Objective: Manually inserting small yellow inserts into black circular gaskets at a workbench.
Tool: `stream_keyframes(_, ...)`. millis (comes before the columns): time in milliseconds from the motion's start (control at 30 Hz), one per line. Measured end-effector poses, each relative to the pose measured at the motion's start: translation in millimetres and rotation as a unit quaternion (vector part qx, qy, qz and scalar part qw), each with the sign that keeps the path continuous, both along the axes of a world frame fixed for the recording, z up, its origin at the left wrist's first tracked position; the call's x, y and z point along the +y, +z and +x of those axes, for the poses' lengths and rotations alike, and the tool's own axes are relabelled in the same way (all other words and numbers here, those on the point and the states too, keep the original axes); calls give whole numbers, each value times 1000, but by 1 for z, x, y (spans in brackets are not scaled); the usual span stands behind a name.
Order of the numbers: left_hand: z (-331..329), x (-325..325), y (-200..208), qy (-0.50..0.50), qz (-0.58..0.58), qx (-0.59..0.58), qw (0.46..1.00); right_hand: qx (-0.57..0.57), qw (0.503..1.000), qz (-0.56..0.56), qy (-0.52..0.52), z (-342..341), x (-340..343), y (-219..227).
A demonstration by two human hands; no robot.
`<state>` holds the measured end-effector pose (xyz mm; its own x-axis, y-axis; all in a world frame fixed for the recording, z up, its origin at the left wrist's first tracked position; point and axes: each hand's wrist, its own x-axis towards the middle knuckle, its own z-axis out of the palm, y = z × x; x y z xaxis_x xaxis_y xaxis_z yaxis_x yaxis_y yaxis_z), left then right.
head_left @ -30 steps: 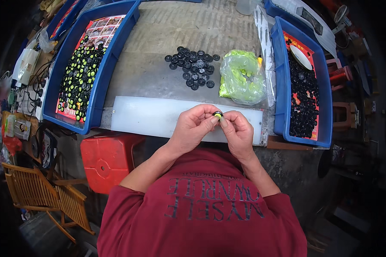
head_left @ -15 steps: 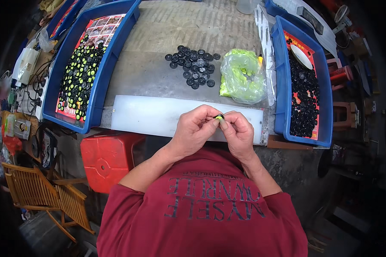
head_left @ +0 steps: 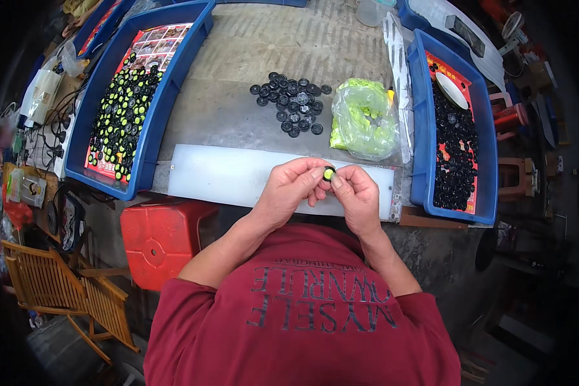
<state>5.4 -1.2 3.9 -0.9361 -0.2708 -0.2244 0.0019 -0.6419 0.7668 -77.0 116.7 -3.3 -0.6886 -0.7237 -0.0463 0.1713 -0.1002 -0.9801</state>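
Note:
A small round black wheel-like piece with a yellow-green centre [head_left: 329, 174] is pinched between both hands, above the white board [head_left: 219, 174] at the table's near edge. My left hand [head_left: 289, 192] grips its left side with thumb and forefinger. My right hand [head_left: 358, 198] holds the right side, thumb against the rim. Beyond the board lies a loose heap of black discs [head_left: 294, 106]. Right of that heap is a clear plastic bag [head_left: 376, 138] with yellow-green pieces in and beside it.
On the left, a blue tray [head_left: 165, 106] holds many black pieces with yellow-green centres. Another blue tray [head_left: 422, 128], on the right, contains black discs and a white oval dish [head_left: 451, 91]. A red stool [head_left: 157, 248] and a wooden folding chair [head_left: 48, 280] stand below, left of me.
The piece has turned so its yellow-green face shows more fully upward. My left fingers have shifted and spread slightly beneath it. Both hands remain over the board.

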Motion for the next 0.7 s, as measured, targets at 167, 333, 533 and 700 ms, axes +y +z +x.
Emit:
stream_keyframes(167,6,-13,-4,26,-127,-33,991,215,972,99,5,-5,1,0)
stream_keyframes(333,24,-67,0,199,-204,-29,958,229,969,93,-28,-10,6,-10)
stream_keyframes(533,56,-149,25,390,-98,72,913,235,965,108,-36,-9,7,-14)
stream_keyframes(700,92,-233,29,392,193,392,810,270,956,114,-31,-7,5,-10)
